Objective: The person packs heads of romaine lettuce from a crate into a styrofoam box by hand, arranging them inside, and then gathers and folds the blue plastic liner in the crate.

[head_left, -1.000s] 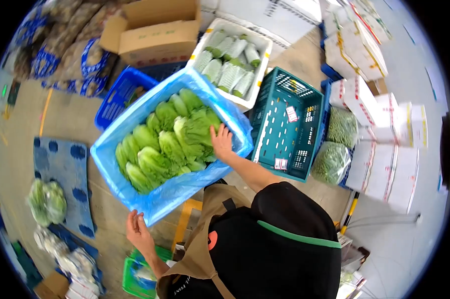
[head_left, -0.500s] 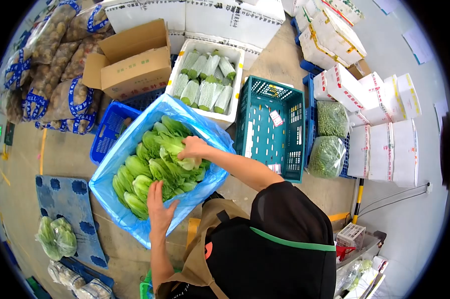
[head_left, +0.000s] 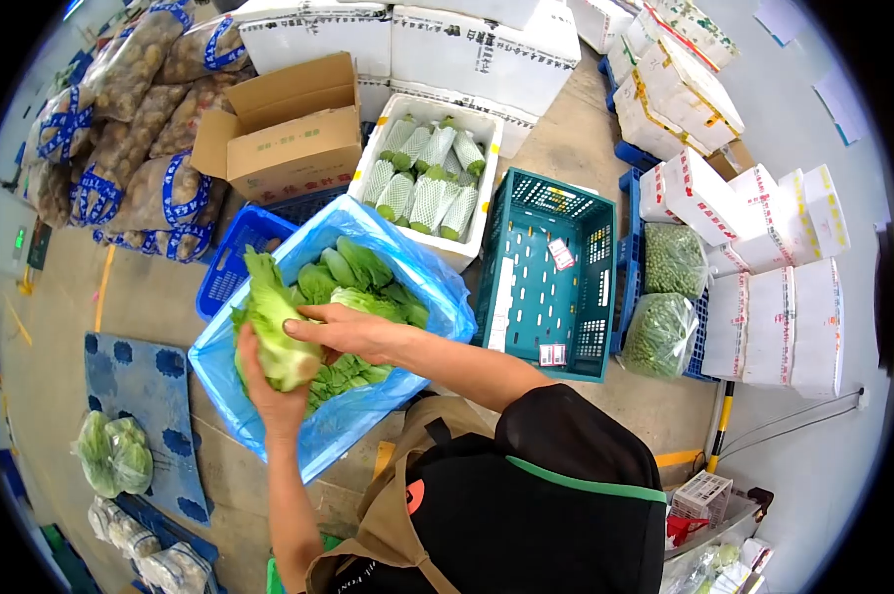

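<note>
A head of lettuce [head_left: 277,322], pale at its base and tilted with its leaves pointing away, is held above the lined crate. My left hand [head_left: 271,394] wraps around its near left side. From the right, my right hand [head_left: 353,332] grips the lettuce near its base, with some fingertips hidden behind it. More leafy green heads [head_left: 363,267] lie below in a crate lined with a blue plastic bag [head_left: 313,230]; my arms and the raised head hide part of them.
A teal crate [head_left: 596,361] with paper labels inside stands to the right. Beyond the lined crate is a white foam box [head_left: 492,148] of net-wrapped green vegetables. A cardboard box [head_left: 298,153], a blue basket [head_left: 214,267] and stacked produce sacks [head_left: 135,129] stand at the left.
One lettuce head has come up out of the lined crate into both hands. My left hand moved left and closed around it; my right hand shifted left and lower.
</note>
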`<state>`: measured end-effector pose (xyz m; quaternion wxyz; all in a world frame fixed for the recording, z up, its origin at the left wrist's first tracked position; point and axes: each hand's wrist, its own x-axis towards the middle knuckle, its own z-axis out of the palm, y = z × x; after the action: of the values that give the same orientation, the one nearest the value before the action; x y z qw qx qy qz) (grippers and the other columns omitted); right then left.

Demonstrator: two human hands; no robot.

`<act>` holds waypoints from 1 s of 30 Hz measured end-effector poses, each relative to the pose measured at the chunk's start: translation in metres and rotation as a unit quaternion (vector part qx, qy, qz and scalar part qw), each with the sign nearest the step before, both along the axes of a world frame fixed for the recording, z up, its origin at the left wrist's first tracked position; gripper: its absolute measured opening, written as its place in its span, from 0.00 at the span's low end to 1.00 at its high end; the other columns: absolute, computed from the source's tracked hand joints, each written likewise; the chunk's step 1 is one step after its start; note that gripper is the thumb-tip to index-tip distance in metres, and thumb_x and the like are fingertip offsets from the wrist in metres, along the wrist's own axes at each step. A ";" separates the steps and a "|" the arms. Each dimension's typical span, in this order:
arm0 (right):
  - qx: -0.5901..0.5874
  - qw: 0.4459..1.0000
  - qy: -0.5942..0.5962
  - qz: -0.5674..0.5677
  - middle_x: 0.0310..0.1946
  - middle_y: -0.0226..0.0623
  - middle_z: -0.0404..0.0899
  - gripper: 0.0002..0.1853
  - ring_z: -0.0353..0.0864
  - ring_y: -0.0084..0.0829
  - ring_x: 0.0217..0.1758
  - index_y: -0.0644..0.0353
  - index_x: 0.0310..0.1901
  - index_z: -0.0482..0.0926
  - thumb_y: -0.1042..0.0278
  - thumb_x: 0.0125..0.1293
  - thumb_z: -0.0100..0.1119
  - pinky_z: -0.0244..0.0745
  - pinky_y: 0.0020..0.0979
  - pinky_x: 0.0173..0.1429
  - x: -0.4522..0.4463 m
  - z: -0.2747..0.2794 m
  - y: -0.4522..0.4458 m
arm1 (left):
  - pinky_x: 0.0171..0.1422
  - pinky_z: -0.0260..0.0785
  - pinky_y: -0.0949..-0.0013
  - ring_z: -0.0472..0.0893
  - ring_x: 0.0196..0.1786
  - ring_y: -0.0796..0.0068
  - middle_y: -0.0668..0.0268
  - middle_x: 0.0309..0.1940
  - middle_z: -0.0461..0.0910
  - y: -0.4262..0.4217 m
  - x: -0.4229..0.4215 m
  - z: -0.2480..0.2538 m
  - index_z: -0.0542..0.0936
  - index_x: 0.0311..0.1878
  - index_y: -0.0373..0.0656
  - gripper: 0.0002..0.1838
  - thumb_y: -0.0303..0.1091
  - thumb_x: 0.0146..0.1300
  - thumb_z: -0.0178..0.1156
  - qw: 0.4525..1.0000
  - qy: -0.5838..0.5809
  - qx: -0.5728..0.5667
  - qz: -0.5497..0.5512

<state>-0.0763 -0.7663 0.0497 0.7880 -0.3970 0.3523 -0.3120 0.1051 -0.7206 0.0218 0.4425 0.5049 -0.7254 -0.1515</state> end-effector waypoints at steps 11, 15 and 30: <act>-0.567 0.744 0.348 -0.070 0.68 0.57 0.57 0.61 0.53 0.55 0.73 0.61 0.70 0.55 0.40 0.36 0.76 0.52 0.51 0.71 0.017 0.044 -0.022 | 0.71 0.59 0.54 0.67 0.66 0.59 0.59 0.65 0.66 0.027 0.093 -0.001 0.57 0.71 0.41 0.41 0.38 0.58 0.67 0.786 0.578 0.220 0.014; -0.477 0.857 0.126 0.151 0.73 0.58 0.46 0.69 0.47 0.52 0.76 0.60 0.74 0.44 0.40 0.35 0.79 0.44 0.45 0.77 0.062 0.004 -0.041 | 0.71 0.60 0.51 0.68 0.66 0.56 0.57 0.65 0.67 0.067 0.095 0.028 0.58 0.70 0.40 0.40 0.41 0.58 0.67 0.703 0.665 0.246 0.063; 0.068 0.810 -0.116 0.571 0.60 0.45 0.70 0.44 0.73 0.44 0.60 0.62 0.68 0.59 0.76 0.43 0.61 0.72 0.41 0.62 0.331 0.040 0.253 | 0.64 0.67 0.62 0.75 0.60 0.59 0.50 0.59 0.74 0.495 0.224 0.137 0.65 0.66 0.34 0.34 0.53 0.67 0.52 0.776 0.190 0.081 0.596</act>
<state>0.2543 -0.5136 0.0892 0.8842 -0.4329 -0.0120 0.1749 0.3290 -0.2256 0.1586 0.5309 0.8309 -0.1662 -0.0084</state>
